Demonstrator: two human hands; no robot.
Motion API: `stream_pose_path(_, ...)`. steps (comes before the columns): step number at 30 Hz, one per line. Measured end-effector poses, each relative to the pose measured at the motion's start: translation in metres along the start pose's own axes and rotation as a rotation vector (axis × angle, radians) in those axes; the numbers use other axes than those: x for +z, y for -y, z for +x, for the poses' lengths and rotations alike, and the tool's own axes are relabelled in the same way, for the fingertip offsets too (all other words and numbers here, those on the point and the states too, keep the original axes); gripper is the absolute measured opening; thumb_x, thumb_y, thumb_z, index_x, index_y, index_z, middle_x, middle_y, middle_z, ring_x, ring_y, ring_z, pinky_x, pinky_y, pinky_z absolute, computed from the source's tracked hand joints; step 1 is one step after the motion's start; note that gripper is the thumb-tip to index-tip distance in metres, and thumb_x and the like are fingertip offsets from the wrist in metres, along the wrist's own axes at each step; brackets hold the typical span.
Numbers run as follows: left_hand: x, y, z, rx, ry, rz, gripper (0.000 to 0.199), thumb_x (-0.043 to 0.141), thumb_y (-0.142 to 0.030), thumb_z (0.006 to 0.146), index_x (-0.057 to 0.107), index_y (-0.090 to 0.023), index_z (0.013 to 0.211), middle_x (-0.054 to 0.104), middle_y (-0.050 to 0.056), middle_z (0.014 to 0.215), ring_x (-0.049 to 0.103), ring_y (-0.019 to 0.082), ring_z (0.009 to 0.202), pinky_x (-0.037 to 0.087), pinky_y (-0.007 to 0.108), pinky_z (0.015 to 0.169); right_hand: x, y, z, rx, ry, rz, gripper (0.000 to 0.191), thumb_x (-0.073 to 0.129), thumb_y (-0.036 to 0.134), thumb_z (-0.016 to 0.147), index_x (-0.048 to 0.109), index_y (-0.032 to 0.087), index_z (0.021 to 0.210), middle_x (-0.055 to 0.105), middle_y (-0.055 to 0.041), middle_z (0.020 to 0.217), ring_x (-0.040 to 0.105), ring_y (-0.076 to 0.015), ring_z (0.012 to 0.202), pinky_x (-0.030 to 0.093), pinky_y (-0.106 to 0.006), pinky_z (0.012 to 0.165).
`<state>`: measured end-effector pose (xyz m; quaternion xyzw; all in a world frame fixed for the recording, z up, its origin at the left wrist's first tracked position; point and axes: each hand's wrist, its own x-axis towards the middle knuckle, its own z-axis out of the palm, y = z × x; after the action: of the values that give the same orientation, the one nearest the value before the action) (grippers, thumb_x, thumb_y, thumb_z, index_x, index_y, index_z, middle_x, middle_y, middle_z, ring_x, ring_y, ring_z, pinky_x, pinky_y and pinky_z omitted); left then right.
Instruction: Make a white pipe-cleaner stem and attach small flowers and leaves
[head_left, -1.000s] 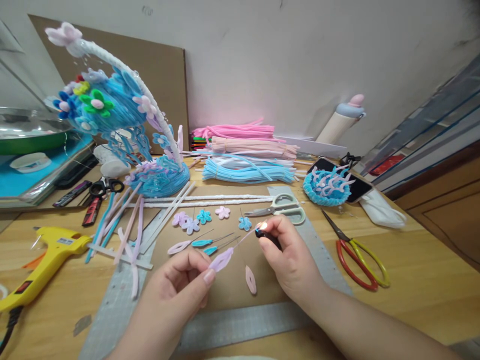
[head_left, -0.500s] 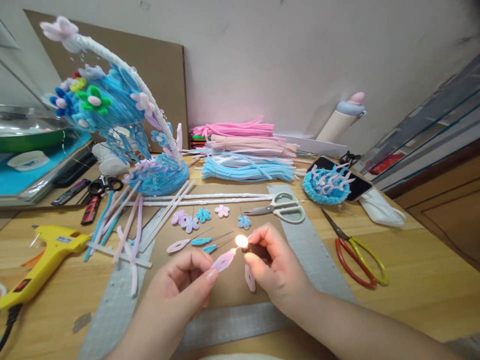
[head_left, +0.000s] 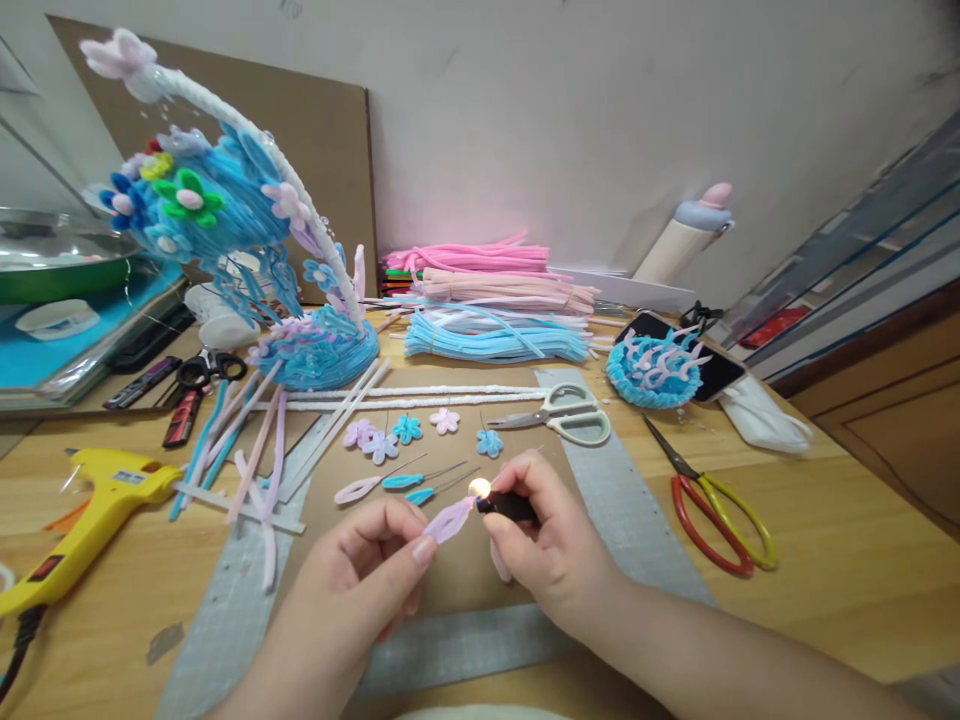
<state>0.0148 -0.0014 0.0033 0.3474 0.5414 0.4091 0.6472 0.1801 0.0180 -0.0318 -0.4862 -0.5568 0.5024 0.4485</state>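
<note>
Between its thumb and fingers, my left hand (head_left: 367,570) pinches the lower end of a pale purple petal loop (head_left: 448,522). My right hand (head_left: 551,535) grips a dark lighter (head_left: 514,506), whose lit flame (head_left: 479,488) glows at the petal's twisted tip. On the brown board (head_left: 457,580) beyond my hands lie a pale pink petal (head_left: 357,490) and two blue petals (head_left: 403,482) with thin stems. Small flowers in purple (head_left: 379,447), blue (head_left: 407,430) and pink (head_left: 444,420) lie behind them. Another pale petal (head_left: 499,562) is partly hidden by my right hand.
A yellow glue gun (head_left: 97,520) lies left, near loose fuzzy stems (head_left: 266,520). Pale-handled scissors (head_left: 574,414) and red-yellow scissors (head_left: 712,525) are on the right. Behind are a blue flower sculpture (head_left: 315,350), stem bundles (head_left: 495,335), a blue ring piece (head_left: 654,370) and a bottle (head_left: 679,240).
The lighter has tilted and shifted slightly left, so more of its dark body shows. The flame looks smaller and sits slightly left. My left hand still holds the petal in nearly the same place.
</note>
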Motion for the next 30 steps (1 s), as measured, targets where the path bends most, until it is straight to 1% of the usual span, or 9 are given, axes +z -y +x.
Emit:
stream_pose_path(4, 0.0009, -0.0017, -0.0010, -0.010, -0.014, 0.006, 0.030, 0.069, -0.041, 0.064, 0.050, -0.018, 0.061, 0.043, -0.006, 0.047, 0.029, 0.005, 0.041, 0.016, 0.018, 0.041, -0.0008, -0.0005, 0.0006, 0.004, 0.000, 0.000, 0.015, 0.058, 0.028, 0.076, 0.046, 0.023, 0.083, 0.054, 0.0031, 0.067, 0.047, -0.0088, 0.049, 0.034, -0.021, 0.045)
stream_pose_path(8, -0.0003, -0.0015, -0.0010, -0.007, 0.003, 0.017, 0.029, 0.067, -0.042, 0.066, 0.050, -0.018, 0.062, 0.043, -0.006, 0.046, 0.027, 0.006, 0.042, 0.015, 0.019, 0.042, 0.0006, -0.0003, 0.0008, 0.002, -0.012, -0.018, 0.015, 0.059, 0.028, 0.076, 0.046, 0.022, 0.082, 0.053, 0.0031, 0.067, 0.046, -0.0084, 0.049, 0.034, -0.021, 0.045)
stream_pose_path(12, -0.0017, -0.0009, -0.0005, 0.005, 0.007, 0.037, 0.030, 0.066, -0.042, 0.068, 0.049, -0.018, 0.062, 0.042, -0.006, 0.046, 0.025, 0.005, 0.042, 0.015, 0.019, 0.042, 0.0017, 0.0004, 0.0009, 0.020, -0.019, -0.040, 0.019, 0.059, 0.033, 0.077, 0.045, 0.021, 0.080, 0.052, 0.0035, 0.066, 0.045, -0.0080, 0.048, 0.034, -0.020, 0.044)
stream_pose_path(15, 0.0000, -0.0026, -0.0013, 0.012, -0.012, 0.019, 0.030, 0.068, -0.041, 0.066, 0.049, -0.018, 0.062, 0.043, -0.006, 0.047, 0.027, 0.005, 0.042, 0.015, 0.019, 0.041, -0.0002, -0.0012, 0.0010, 0.020, 0.005, -0.021, 0.022, 0.059, 0.037, 0.078, 0.045, 0.021, 0.081, 0.053, 0.0032, 0.067, 0.044, -0.0076, 0.046, 0.034, -0.020, 0.044)
stream_pose_path(19, 0.0020, -0.0048, -0.0021, 0.014, -0.050, -0.031, 0.029, 0.070, -0.040, 0.063, 0.050, -0.018, 0.062, 0.044, -0.006, 0.050, 0.031, 0.005, 0.042, 0.018, 0.017, 0.040, -0.0045, -0.0051, 0.0012, 0.047, 0.073, 0.056, 0.028, 0.059, 0.044, 0.078, 0.045, 0.021, 0.087, 0.052, 0.0039, 0.067, 0.042, -0.0064, 0.041, 0.033, -0.020, 0.041)
stream_pose_path(23, -0.0021, -0.0031, 0.0002, 0.009, -0.019, -0.043, 0.028, 0.069, -0.040, 0.064, 0.051, -0.018, 0.063, 0.041, -0.006, 0.047, 0.031, 0.005, 0.042, 0.019, 0.017, 0.040, -0.0067, -0.0058, 0.0014, 0.045, 0.077, 0.077, 0.030, 0.060, 0.046, 0.077, 0.045, 0.022, 0.087, 0.051, 0.0039, 0.067, 0.044, -0.0072, 0.043, 0.035, -0.020, 0.041)
stream_pose_path(26, -0.0058, -0.0022, 0.0020, -0.041, 0.042, -0.057, 0.029, 0.069, -0.041, 0.065, 0.051, -0.018, 0.063, 0.042, -0.006, 0.046, 0.032, 0.006, 0.041, 0.020, 0.017, 0.039, -0.0070, -0.0051, 0.0017, 0.023, 0.061, 0.073, 0.031, 0.063, 0.045, 0.075, 0.045, 0.022, 0.085, 0.050, 0.0039, 0.066, 0.046, -0.0082, 0.046, 0.036, -0.021, 0.043)
stream_pose_path(28, -0.0059, -0.0033, 0.0017, -0.066, 0.053, -0.088, 0.029, 0.069, -0.040, 0.065, 0.050, -0.018, 0.063, 0.045, -0.005, 0.049, 0.033, 0.005, 0.041, 0.020, 0.017, 0.039, -0.0068, -0.0049, 0.0020, 0.044, 0.079, 0.097, 0.031, 0.063, 0.044, 0.074, 0.044, 0.022, 0.086, 0.050, 0.0046, 0.066, 0.045, -0.0079, 0.044, 0.037, -0.021, 0.042)
stream_pose_path(30, -0.0043, -0.0053, 0.0003, -0.065, 0.039, -0.123, 0.030, 0.069, -0.040, 0.064, 0.050, -0.017, 0.064, 0.046, -0.005, 0.053, 0.034, 0.004, 0.042, 0.020, 0.016, 0.040, -0.0063, -0.0043, 0.0025, 0.088, 0.116, 0.147, 0.031, 0.061, 0.045, 0.076, 0.041, 0.023, 0.086, 0.049, 0.0056, 0.067, 0.044, -0.0071, 0.040, 0.036, -0.022, 0.041)
